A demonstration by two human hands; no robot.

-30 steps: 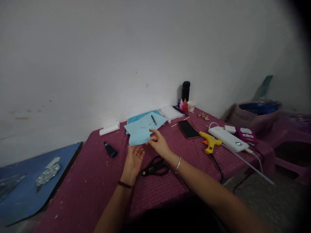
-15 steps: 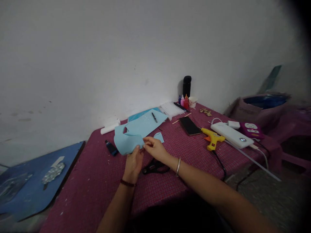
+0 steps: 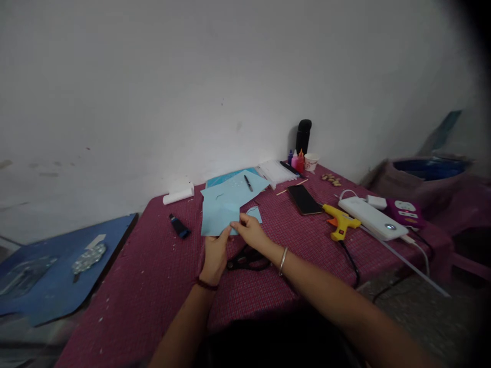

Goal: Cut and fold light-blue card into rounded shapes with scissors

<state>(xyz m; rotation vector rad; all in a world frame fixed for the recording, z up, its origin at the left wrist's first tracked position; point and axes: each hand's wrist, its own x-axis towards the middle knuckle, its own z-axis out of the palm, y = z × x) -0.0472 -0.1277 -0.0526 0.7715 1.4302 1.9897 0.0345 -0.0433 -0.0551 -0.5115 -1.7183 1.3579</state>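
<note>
A light blue sheet is held up over the near part of the table. My left hand grips its lower edge, thumb on top. My right hand pinches the sheet's lower right corner, close to the left fingertips. Black-handled scissors lie beneath my hands, partly hidden. Just beyond my right hand is a small blue piece with a curved line on it. Farther back, a larger blue sheet lies under a black pen.
On the maroon checked table lie a dark blue tube-like item, a white roll, a phone, a yellow glue gun with its cable, and a white power bank. Paint bottles, a cup and a black flask stand behind.
The held sheet, curled and bent to the left before, now hangs flatter, with its free part turned up and away. The whole view has shifted slightly.
</note>
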